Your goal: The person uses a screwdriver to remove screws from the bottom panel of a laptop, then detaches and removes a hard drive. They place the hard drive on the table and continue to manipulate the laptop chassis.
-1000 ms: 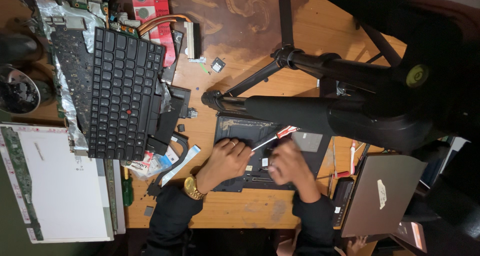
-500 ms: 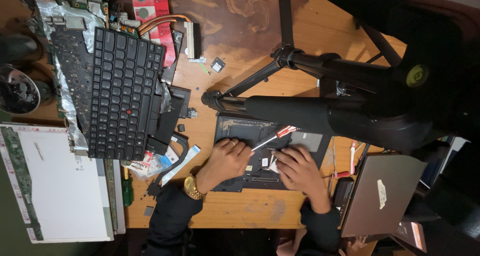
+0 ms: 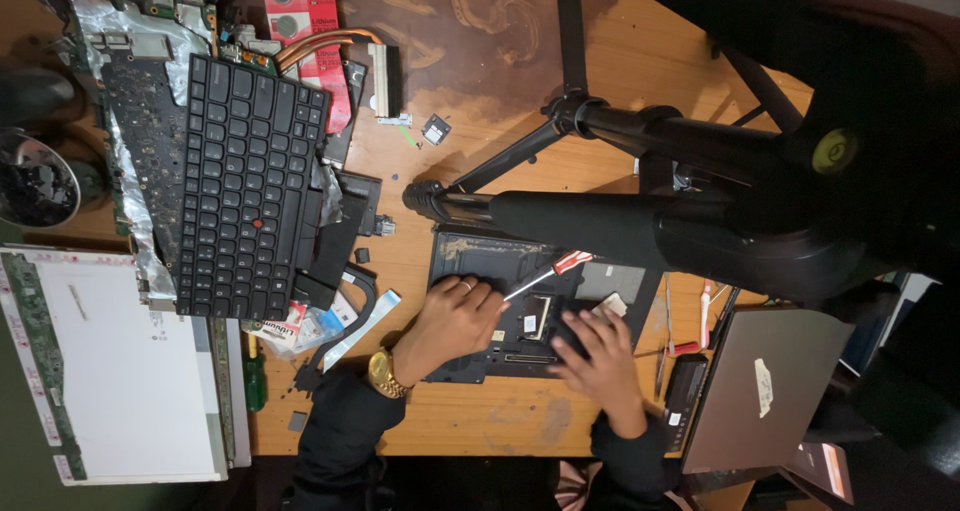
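A dark opened laptop base [image 3: 470, 256] lies on the wooden table [image 3: 620, 51] in front of me. My left hand [image 3: 452, 323], with a gold watch on the wrist, is closed around a red-handled screwdriver [image 3: 545, 274] whose tip points into the base. My right hand [image 3: 597, 356] rests flat on the right part of the base with fingers spread, holding nothing. A black tripod [image 3: 640, 206] stretches across the view above the base and hides its far edge.
A detached black keyboard [image 3: 250, 186] lies on a circuit board at the left. A bare display panel [image 3: 120, 371] sits at the lower left. A grey laptop lid [image 3: 765, 386], small tools [image 3: 690, 346] and a copper heat pipe [image 3: 335, 41] are also on the table.
My right hand has shifted slightly down and right across the laptop base. My left hand and the screwdriver have stayed in place.
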